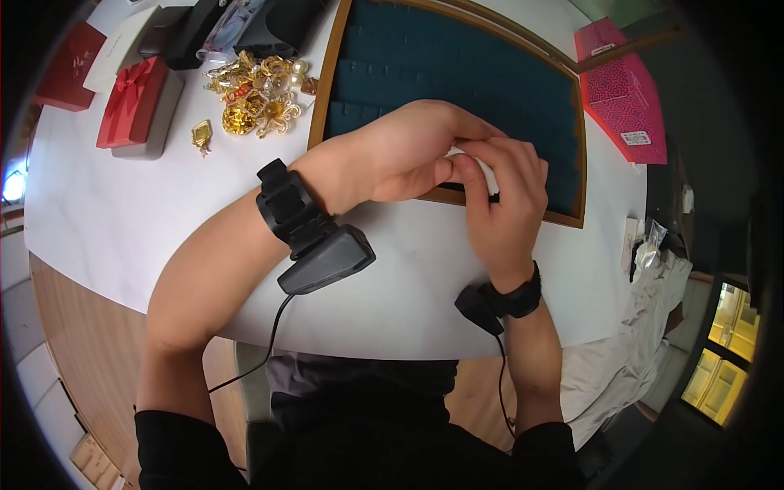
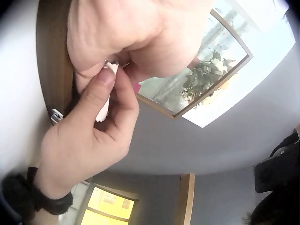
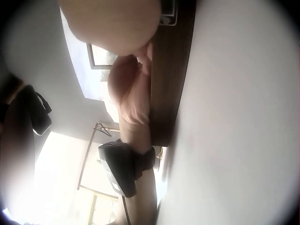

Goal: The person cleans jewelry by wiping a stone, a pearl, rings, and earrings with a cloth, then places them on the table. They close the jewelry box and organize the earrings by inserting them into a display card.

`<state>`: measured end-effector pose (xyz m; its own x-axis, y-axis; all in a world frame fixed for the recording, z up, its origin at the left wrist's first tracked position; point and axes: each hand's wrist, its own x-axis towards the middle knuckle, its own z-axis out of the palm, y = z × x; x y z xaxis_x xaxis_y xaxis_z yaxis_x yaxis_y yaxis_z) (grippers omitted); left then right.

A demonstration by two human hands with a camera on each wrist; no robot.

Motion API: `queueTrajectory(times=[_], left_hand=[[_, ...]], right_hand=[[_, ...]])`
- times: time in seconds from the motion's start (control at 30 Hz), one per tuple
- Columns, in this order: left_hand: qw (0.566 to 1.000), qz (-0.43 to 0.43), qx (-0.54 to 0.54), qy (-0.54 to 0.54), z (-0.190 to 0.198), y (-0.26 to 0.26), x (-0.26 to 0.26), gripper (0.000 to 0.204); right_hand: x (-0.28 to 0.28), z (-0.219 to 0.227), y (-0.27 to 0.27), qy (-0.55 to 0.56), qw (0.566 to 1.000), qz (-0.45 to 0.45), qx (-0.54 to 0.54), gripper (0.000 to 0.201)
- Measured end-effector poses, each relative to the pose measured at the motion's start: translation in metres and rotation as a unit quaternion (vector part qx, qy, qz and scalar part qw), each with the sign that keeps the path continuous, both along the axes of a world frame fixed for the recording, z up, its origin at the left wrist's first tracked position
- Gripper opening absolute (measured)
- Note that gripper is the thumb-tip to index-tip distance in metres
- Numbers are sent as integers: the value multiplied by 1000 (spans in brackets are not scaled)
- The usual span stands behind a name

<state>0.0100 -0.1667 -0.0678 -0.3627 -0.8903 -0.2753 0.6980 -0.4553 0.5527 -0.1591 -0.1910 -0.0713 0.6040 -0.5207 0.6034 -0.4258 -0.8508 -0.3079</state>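
Note:
Both hands meet over the front edge of a wooden-framed display case point(image 1: 580, 147) with a dark green lining. My right hand point(image 1: 510, 184) pinches a small folded white cloth point(image 1: 490, 173) between thumb and fingers; it shows also as a white cloth point(image 2: 102, 110) in the left wrist view. Against the cloth's tip, my left hand point(image 1: 408, 147) has its fingers curled round a tiny dark, shiny piece point(image 2: 111, 62), mostly hidden by the fingers. In the right wrist view the left hand point(image 3: 133, 93) lies along the case's wooden side point(image 3: 166, 89).
Left of the case lies a heap of gold-coloured jewellery point(image 1: 253, 90), with a single gold pendant point(image 1: 201, 135) apart. A red gift box point(image 1: 135, 102) and dark cases point(image 1: 278, 28) stand farther left and back. A pink patterned box point(image 1: 625, 98) stands right. Cables hang from both wrist cameras.

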Motion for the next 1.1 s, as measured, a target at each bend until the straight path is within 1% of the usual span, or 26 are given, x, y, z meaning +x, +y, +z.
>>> queueTrajectory(times=[0.03, 0.1, 0.13, 0.2, 0.23, 0.27, 0.3, 0.33, 0.37, 0.4, 0.43, 0.5, 0.53, 0.6, 0.73, 0.8, 0.83, 0.87, 0.9, 0.93, 0.97, 1.03, 1.1], left_hand=[[1000, 11, 9, -5, 2, 1, -1, 31], [999, 14, 27, 7, 7, 1, -3, 31], [999, 19, 44, 17, 8, 0, -3, 31], [999, 15, 41, 22, 5, -2, -1, 31], [999, 13, 40, 27, 1, -2, 1, 31], [999, 12, 42, 26, -8, -3, 4, 31], [997, -22, 0, 79, -13, -4, 7, 31], [989, -56, -42, 131, -18, -5, 9, 32], [989, -56, -42, 131, -24, -6, 8, 32], [995, -41, -34, 90, -18, -5, 7, 32], [998, -23, -26, 49, -13, -3, 6, 32], [999, -11, -13, 45, -7, -1, 2, 32], [999, -2, -3, 41, -5, -2, 1, 32], [999, -2, 2, 42, -4, -2, 0, 32], [999, 9, 16, 29, 0, -1, -1, 31], [999, -3, 9, 30, -6, -3, 3, 33], [999, -14, 4, 31, -8, -4, 5, 34], [999, -14, 4, 30, -10, -4, 4, 34], [999, -18, 28, 25, -5, -2, 3, 35], [998, -22, 52, 20, 1, -1, 1, 37], [998, -24, 52, 20, 5, 0, 0, 37], [1000, -5, 14, -16, 8, 3, 0, 38], [1000, -7, 11, -16, 5, 3, 0, 37]], right_hand=[[0, -1, 0, 1, 1000, 0, 0, 13], [0, -2, -1, -60, 998, 0, 23, 13], [0, -4, -1, -60, 998, -2, 22, 13], [0, -7, -1, -126, 990, 19, 65, 15], [0, -6, -1, -126, 990, 18, 66, 15], [0, -3, -2, -79, 995, 40, 35, 15], [0, 0, -2, -30, 998, 63, 3, 15], [0, 2, -2, -30, 998, 62, 3, 15], [-1, 3, 0, -20, 999, 43, 2, 15], [-1, 3, 1, -9, 1000, 25, 2, 15], [0, 1, 1, -8, 1000, 28, 3, 15], [2, -2, 1, -44, 998, -19, 32, 14], [2, -3, 1, -44, 998, -18, 32, 14], [2, -4, 0, -66, 995, -39, 70, 13], [0, -3, -1, -86, 994, -28, 68, 14], [-1, -3, -1, -131, 990, 15, 47, 16], [0, -2, -1, -131, 990, 16, 47, 16], [2, -1, -2, -108, 992, 64, 16, 17], [5, -1, -2, -84, 990, 111, -15, 19], [6, -5, -1, -64, 992, 108, -24, 19], [6, -4, -1, -64, 992, 106, -24, 19], [6, -1, 1, -23, 998, 63, -16, 18], [7, -2, 2, -23, 998, 50, -13, 17]])
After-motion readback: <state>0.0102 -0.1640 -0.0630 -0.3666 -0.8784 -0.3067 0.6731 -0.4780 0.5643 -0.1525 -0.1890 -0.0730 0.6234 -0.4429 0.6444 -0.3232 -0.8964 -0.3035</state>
